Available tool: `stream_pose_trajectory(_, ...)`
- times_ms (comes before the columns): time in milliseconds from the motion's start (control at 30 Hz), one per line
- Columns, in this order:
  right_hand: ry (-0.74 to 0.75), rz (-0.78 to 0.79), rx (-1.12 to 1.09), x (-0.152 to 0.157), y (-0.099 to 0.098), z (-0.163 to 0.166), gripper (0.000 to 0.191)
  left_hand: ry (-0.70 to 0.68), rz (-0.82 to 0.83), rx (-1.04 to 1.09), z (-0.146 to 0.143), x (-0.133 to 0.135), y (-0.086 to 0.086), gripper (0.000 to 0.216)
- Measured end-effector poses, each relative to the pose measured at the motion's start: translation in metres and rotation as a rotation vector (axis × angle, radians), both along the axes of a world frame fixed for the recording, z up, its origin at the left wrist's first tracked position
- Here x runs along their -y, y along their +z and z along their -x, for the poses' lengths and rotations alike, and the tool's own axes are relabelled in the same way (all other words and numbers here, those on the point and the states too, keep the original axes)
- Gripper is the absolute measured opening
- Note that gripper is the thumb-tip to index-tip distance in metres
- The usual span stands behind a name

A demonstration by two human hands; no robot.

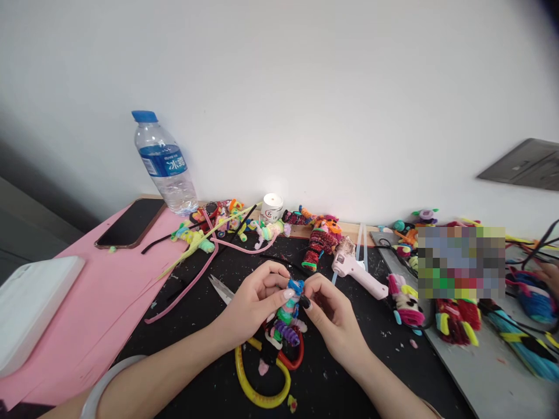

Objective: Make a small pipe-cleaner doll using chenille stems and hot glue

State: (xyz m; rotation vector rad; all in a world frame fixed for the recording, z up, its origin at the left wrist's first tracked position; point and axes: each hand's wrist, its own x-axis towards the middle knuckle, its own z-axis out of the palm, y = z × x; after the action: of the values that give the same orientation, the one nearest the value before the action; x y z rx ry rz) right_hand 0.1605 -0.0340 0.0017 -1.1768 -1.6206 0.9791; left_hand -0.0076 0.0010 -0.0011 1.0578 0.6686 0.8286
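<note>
Between my two hands is a small pipe cleaner figure (286, 317) in blue, green, pink and purple, with a coiled purple limb. My left hand (262, 297) grips its left side, thumb laid across it. My right hand (327, 314) pinches at the blue top of the figure, thumb and forefinger together. Beneath the figure lie scissors (262, 401) with yellow and red handles, their blades pointing up and left, partly hidden by my left hand. Pink scraps lie beside the handles on the black mat (196, 361).
A pale glue gun (362, 276) lies right of my hands, near several pipe cleaner figures (321, 241). A white cup-like candle (272, 206) stands by the wall. To the left are a water bottle (166, 169), a phone (131, 224) and a white box (39, 308). Another person's hand (549, 276) shows far right.
</note>
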Motion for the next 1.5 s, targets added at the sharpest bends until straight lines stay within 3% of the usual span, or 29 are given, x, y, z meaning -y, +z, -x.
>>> stream_pose_trajectory(1500, 0.033, 0.061, -0.012, 0.0014, 0.0011, -0.0001, 0.009, -0.037, -0.004, 0.02, -0.0006, 0.0006, -0.0018, 0.022)
